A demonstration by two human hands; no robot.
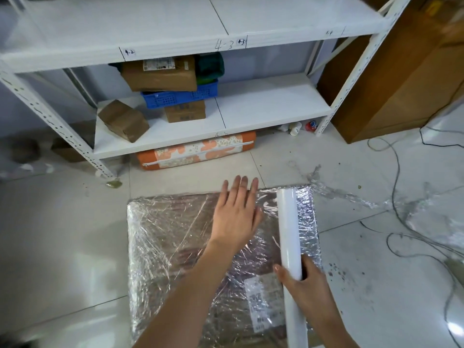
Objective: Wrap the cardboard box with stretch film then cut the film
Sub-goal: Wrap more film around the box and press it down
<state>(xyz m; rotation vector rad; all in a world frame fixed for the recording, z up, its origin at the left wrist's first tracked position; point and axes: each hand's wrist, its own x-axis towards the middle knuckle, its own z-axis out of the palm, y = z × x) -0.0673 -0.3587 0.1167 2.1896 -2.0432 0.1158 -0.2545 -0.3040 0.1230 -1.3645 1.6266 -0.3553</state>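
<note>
The cardboard box (190,247) lies flat on the tiled floor (62,234) at the 6 o'clock part of the view, its top already covered in wrinkled, shiny stretch film (160,222). A white shipping label (263,302) shows through the film toward the box's near right corner.

The left hand (236,214) is spread flat, fingers straight and close together, pressing down on the film over the far middle of the box, with its fingertips reaching just past the far edge. The right hand (303,285) grips the white stretch film roll (290,234), fingers and thumb curled round its lower half. The roll lies along the box's right side, running from 12 to 6 o'clock, with film stretched from it toward the left hand.

Loose, crumpled film scraps (351,197) trail over the floor at 3 o'clock, beside thin cables (396,172).

At 12 o'clock stands a white metal shelving rack (251,101), its lower shelf carrying brown cartons (160,74) and a blue plastic crate (175,96). An orange floral zipped cushion (198,153) is tucked under it. A large brown carton (391,84) stands at 2 o'clock.
</note>
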